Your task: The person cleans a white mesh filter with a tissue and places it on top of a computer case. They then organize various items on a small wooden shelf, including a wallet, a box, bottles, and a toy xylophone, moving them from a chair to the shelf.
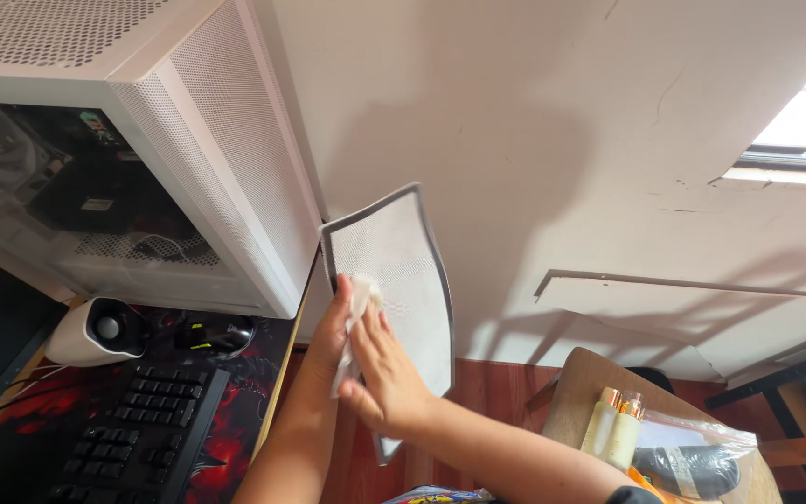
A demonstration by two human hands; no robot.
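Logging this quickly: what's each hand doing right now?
Left hand: holds the mesh filter panel by its edge.
Right hand: presses a white cloth against the panel.

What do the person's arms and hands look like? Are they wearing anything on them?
Both arms are bare, with no gloves, rings or watch showing on the left hand or the right hand. Only a bit of dark sleeve peeks in at the bottom edge on the right arm.

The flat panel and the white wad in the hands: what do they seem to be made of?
The flat panel looks like fine pale mesh in a dark, flexible rim, probably plastic or rubber: it bows in the left hand. The white wad under the right hand looks like soft tissue or cloth, crumpled and matte; which one is unclear.
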